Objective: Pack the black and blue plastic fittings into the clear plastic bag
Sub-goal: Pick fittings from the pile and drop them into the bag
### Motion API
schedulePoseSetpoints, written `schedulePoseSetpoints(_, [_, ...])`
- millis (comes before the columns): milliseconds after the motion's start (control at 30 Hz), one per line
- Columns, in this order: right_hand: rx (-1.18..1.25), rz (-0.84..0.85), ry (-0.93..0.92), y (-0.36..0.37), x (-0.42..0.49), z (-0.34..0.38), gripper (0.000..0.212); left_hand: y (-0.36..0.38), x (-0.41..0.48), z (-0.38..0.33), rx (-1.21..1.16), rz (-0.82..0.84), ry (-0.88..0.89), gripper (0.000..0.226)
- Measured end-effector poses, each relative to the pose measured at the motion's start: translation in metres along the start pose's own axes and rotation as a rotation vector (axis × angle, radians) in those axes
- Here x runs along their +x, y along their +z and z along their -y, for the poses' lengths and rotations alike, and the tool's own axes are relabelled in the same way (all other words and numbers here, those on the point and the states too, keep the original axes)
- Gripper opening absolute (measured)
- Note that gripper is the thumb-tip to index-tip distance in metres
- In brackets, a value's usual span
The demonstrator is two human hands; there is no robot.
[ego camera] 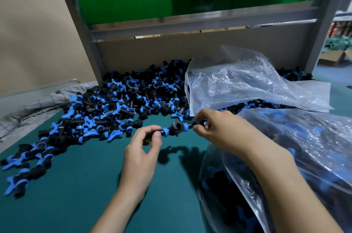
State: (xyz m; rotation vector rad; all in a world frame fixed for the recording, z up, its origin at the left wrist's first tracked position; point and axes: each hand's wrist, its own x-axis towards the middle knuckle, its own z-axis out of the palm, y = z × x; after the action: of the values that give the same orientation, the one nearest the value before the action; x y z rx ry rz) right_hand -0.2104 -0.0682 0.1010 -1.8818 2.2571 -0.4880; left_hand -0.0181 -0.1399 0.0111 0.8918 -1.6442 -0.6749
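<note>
A black and blue plastic fitting point(176, 129) hangs just above the green mat between both hands. My left hand point(142, 153) pinches its left end with thumb and forefinger. My right hand point(217, 130) grips its right end with curled fingers. A big heap of the same fittings point(118, 107) covers the mat behind and to the left. A clear plastic bag point(285, 160), partly filled with fittings, lies at the right under my right forearm. Its mouth is hidden from me.
A second, crumpled clear bag point(240, 82) lies on the heap at the back right. A grey metal frame point(83, 38) with cardboard backing stands behind the heap. Grey cloth point(38, 103) lies at the left. The green mat point(76, 194) is bare in front.
</note>
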Motion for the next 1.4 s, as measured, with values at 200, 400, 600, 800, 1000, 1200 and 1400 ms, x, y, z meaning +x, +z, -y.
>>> schedulePoseSetpoints(200, [0.020,0.007,-0.053,-0.003,0.000,-0.002,0.022,0.009,-0.009,-0.020,-0.033,-0.001,0.072,0.012])
schedulePoseSetpoints(400, [0.029,0.003,-0.089,-0.002,0.000,-0.002,0.018,0.007,-0.007,-0.014,-0.159,0.004,-0.064,0.011])
schedulePoseSetpoints(600, [0.032,0.008,-0.100,-0.001,0.002,-0.001,0.016,0.006,-0.004,-0.015,-0.249,0.042,-0.168,0.018])
schedulePoseSetpoints(800, [0.045,0.006,-0.115,-0.001,0.001,-0.003,0.017,0.007,-0.003,-0.013,-0.302,0.032,-0.204,0.018])
schedulePoseSetpoints(1000, [0.061,0.016,-0.130,0.002,0.004,-0.003,0.023,0.008,0.000,-0.006,-0.421,0.026,-0.307,0.020])
schedulePoseSetpoints(1200, [0.050,0.014,-0.127,0.002,0.004,-0.002,0.037,0.009,0.001,-0.007,-0.509,0.052,-0.366,0.025])
schedulePoseSetpoints(1400, [0.080,0.007,-0.137,0.003,0.005,-0.002,0.033,0.011,0.001,-0.007,-0.589,0.062,-0.451,0.018])
